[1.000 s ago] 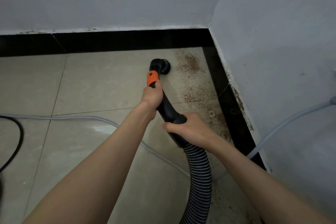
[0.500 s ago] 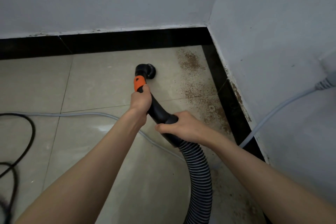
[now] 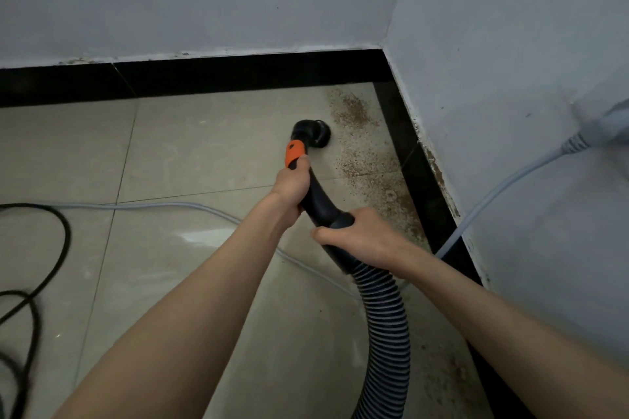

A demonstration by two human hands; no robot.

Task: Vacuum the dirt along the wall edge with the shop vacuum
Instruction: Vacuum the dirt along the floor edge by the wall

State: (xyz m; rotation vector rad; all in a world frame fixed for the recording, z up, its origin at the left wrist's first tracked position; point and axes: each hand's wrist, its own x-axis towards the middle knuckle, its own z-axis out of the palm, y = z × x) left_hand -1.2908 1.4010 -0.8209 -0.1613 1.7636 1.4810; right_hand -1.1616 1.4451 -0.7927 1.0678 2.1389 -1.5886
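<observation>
Left hand (image 3: 292, 184) grips the black vacuum handle (image 3: 318, 196) just below its orange switch (image 3: 294, 154); right hand (image 3: 362, 237) clasps it where the ribbed hose (image 3: 386, 323) begins. The nozzle (image 3: 313, 133) rests on the floor tile (image 3: 204, 153), beside brown dirt (image 3: 360, 143) along the right skirting (image 3: 418, 173).

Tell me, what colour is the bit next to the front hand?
Orange band, seen in the head view.
</observation>
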